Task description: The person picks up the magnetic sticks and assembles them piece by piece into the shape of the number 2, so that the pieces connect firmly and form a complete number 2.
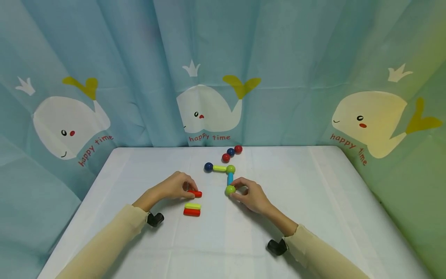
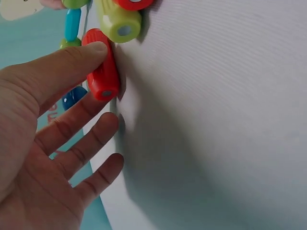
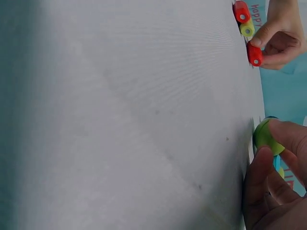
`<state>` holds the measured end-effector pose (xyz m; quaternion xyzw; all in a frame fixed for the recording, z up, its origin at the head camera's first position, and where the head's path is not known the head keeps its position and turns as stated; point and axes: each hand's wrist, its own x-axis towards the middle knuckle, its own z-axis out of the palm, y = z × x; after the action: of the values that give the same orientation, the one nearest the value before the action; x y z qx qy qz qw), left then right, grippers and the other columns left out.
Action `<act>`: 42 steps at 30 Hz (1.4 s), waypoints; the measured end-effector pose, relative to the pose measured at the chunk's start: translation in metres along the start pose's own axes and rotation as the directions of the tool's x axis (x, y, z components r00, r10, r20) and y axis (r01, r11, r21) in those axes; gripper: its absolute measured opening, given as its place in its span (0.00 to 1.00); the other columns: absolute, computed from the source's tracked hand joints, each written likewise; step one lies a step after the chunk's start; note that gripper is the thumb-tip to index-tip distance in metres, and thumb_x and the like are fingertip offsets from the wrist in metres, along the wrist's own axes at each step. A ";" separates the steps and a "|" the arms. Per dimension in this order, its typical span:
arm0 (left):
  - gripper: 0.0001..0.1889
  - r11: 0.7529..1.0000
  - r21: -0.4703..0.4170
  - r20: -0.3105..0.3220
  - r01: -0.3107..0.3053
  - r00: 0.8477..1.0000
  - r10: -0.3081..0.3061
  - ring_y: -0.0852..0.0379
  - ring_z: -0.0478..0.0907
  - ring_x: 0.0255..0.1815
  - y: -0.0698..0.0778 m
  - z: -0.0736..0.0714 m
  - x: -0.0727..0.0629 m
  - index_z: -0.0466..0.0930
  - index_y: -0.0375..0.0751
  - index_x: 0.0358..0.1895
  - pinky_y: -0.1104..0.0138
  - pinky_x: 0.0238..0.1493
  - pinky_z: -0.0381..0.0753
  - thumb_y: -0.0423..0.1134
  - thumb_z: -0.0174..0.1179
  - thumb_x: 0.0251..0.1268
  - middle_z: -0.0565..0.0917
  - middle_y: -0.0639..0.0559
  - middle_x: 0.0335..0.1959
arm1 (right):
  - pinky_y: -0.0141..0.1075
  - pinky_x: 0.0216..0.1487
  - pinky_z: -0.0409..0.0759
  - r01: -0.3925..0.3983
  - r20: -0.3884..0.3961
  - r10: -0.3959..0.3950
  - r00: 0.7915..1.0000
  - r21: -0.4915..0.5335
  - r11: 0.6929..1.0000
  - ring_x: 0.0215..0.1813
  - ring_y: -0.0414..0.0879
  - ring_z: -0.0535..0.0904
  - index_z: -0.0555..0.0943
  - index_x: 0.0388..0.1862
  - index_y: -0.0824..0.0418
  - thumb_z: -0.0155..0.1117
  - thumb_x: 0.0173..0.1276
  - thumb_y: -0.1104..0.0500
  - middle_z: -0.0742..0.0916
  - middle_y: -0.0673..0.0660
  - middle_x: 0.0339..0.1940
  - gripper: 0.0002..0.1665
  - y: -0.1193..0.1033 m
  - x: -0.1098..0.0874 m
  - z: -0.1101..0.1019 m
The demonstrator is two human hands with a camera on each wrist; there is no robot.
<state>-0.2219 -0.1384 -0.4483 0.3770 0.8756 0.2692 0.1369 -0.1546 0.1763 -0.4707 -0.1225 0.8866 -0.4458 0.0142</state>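
My left hand pinches a red magnetic rod between thumb and index finger, low over the tabletop; the other fingers spread loosely. My right hand holds a green ball between thumb and fingers. That ball meets the near end of a blue rod, whose far end joins a second green ball. From there a yellow-green rod runs left to a dark blue ball. Nearer me than the held rod, a yellow-green rod and a red rod lie side by side.
Behind the joined pieces sit a red ball, a blue ball and another red ball in a slanting row. A white cloth covers the table. A blue curtain with whale prints hangs along its back edge.
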 end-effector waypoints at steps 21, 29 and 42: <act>0.08 0.999 -0.030 -0.004 -0.025 1.000 0.025 0.60 0.77 0.31 0.029 0.012 0.057 0.91 0.49 0.44 0.67 0.37 0.79 0.41 0.74 0.62 0.83 0.64 0.28 | 0.37 0.41 0.83 -0.020 0.006 0.020 1.000 0.001 1.000 0.45 0.47 0.80 0.85 0.54 0.55 0.74 0.67 0.61 0.88 0.52 0.49 0.17 -0.002 0.003 -0.001; 0.08 1.000 -0.029 -0.009 -0.010 1.000 0.010 0.60 0.77 0.32 0.030 0.012 0.064 0.91 0.49 0.44 0.68 0.37 0.78 0.40 0.74 0.62 0.84 0.64 0.29 | 0.35 0.32 0.83 -0.042 0.005 0.042 0.999 0.017 0.999 0.37 0.45 0.80 0.84 0.53 0.55 0.74 0.67 0.62 0.88 0.54 0.49 0.16 -0.001 0.008 -0.003; 0.07 0.998 -0.055 -0.015 0.002 1.000 -0.003 0.60 0.76 0.30 0.029 0.013 0.067 0.91 0.48 0.43 0.68 0.35 0.77 0.39 0.75 0.62 0.84 0.61 0.28 | 0.40 0.43 0.84 -0.032 0.034 0.030 0.999 0.040 0.999 0.39 0.45 0.81 0.84 0.53 0.55 0.74 0.68 0.60 0.88 0.52 0.48 0.16 0.007 0.017 -0.008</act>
<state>-0.2449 -0.0676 -0.4446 0.3699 0.8693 0.2960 0.1412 -0.1735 0.1828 -0.4695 -0.1158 0.8788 -0.4613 0.0382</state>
